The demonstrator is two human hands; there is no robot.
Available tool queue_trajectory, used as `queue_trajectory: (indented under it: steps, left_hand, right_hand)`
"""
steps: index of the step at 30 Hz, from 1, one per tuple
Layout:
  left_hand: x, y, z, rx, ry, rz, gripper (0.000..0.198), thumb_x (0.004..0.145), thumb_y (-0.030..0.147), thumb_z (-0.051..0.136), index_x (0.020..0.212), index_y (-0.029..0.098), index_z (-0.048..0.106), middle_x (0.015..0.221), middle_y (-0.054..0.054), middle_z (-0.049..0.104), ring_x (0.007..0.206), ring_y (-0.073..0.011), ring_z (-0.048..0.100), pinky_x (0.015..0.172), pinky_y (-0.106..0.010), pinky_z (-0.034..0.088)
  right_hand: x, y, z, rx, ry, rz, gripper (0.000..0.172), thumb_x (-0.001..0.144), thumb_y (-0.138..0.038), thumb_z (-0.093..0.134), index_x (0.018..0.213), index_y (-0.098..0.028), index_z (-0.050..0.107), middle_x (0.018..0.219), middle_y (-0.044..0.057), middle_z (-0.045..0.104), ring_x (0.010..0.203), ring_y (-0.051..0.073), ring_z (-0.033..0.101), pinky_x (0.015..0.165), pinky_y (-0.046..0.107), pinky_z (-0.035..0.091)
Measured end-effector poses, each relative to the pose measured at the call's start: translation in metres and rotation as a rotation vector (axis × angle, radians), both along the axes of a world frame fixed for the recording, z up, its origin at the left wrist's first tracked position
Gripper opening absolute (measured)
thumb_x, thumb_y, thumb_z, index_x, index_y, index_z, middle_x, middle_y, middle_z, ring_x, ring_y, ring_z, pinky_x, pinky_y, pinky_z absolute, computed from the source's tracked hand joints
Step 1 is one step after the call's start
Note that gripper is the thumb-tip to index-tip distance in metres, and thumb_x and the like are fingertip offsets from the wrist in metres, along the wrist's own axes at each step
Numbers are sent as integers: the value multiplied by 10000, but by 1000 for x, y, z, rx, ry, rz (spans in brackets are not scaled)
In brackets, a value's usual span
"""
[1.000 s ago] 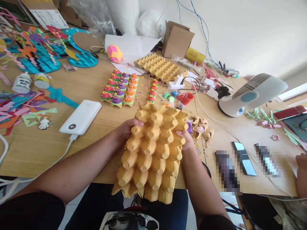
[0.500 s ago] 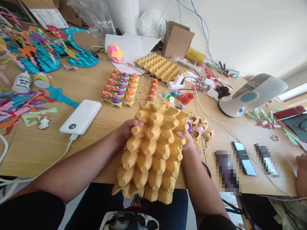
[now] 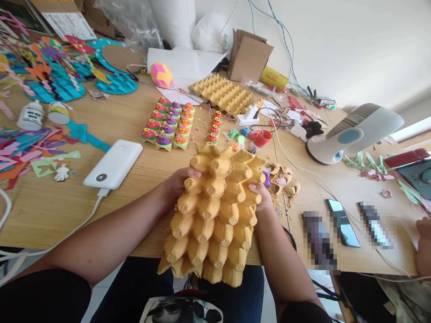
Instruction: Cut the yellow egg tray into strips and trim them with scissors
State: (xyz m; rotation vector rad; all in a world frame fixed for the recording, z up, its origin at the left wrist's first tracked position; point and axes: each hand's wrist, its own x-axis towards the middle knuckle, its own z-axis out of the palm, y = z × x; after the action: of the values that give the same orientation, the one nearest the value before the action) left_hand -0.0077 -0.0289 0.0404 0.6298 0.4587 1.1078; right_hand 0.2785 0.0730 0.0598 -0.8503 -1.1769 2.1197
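Observation:
A yellow egg carton (image 3: 213,215) with rows of bumps and rough cut edges is tilted over the table's front edge, above my lap. My left hand (image 3: 182,179) grips its left side near the far end, thumb on top. On the opposite side, my right hand (image 3: 263,195) clasps it with the thumb over the edge; the fingers underneath are hidden. Just beyond lie painted carton cups (image 3: 167,123) in red, purple and orange rows, and a separate red row (image 3: 214,128). Carton scraps (image 3: 283,179) lie right of the held piece.
Another egg carton (image 3: 222,94) lies at the back. A white power bank (image 3: 113,165) with a cable is on the left, near paper strips (image 3: 30,150). At right stand a fan (image 3: 350,130) and a phone (image 3: 342,223). Another person's hand (image 3: 423,242) rests at the far right edge.

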Motion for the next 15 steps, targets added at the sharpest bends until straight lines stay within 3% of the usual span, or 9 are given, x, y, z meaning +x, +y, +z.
queue_trajectory:
  steps: [15]
  left_hand:
    - [1,0,1,-24,-19,27,357,843,428,842,1079,164,884,900,-93,898,908,-333,885,882,-400,712]
  right_hand:
    - [-3,1,12,10,-41,-6,568,637,-517,980,1116,-293,771,1024,95,903,1139,425,880,907,551,785]
